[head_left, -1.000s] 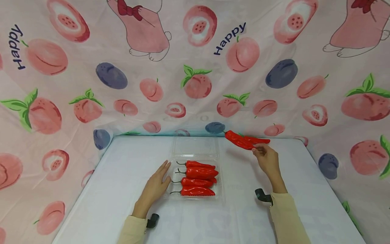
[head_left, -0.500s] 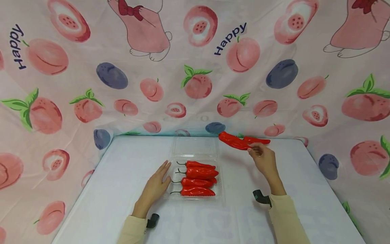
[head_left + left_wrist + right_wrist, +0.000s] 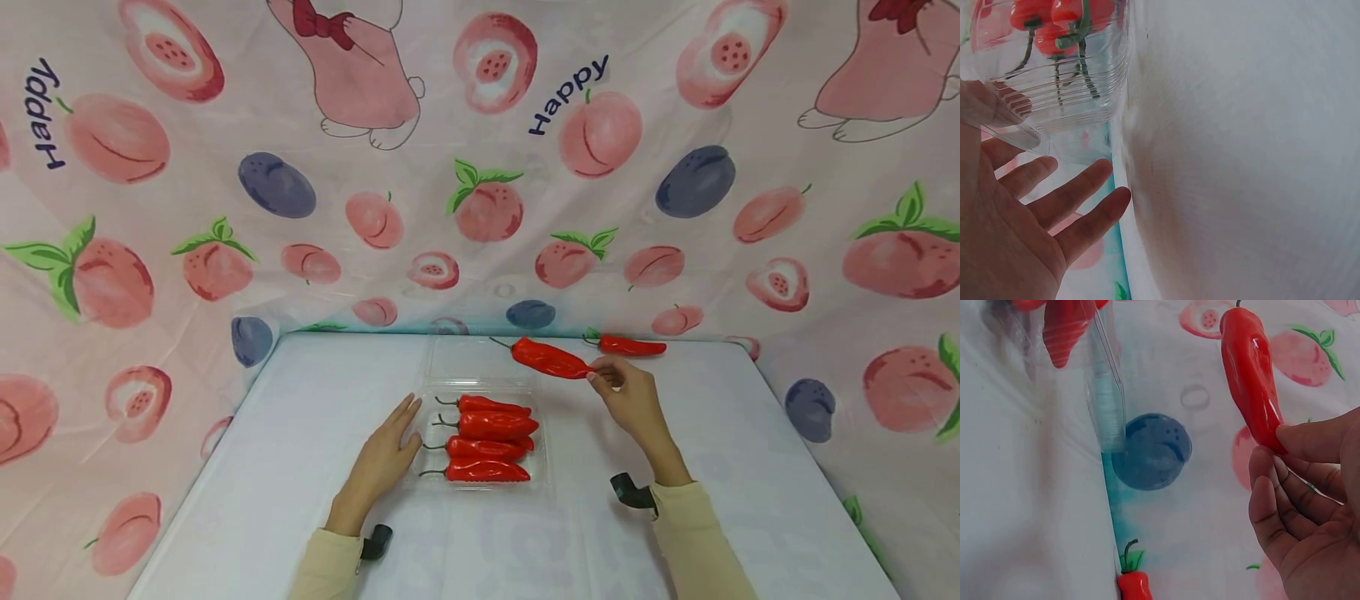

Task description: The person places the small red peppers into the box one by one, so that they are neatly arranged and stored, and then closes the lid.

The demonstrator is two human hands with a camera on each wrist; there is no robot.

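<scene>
A red chili pepper (image 3: 551,358) hangs in the air, pinched at its tip by the thumb and fingers of my right hand (image 3: 630,400); its stem points left. The right wrist view shows the same chili pepper (image 3: 1250,375) between thumb and fingertips. Several more red peppers (image 3: 491,427) lie side by side in a clear plastic box (image 3: 546,467), stems to the left. My left hand (image 3: 381,454) rests at the box's left side, fingers extended. In the left wrist view the fingers of that hand (image 3: 1041,206) are spread beside the clear box wall (image 3: 1079,94).
Another red pepper with a green stem end (image 3: 632,346) lies at the table's back edge, right of centre. The box's clear lid (image 3: 480,360) is folded back behind it. A fruit-printed cloth (image 3: 420,167) hangs behind the white table (image 3: 247,467).
My right hand has carried the pinched chili pepper left and slightly toward me, from the back right to near the box's lid. My left hand has stayed at the box's side.
</scene>
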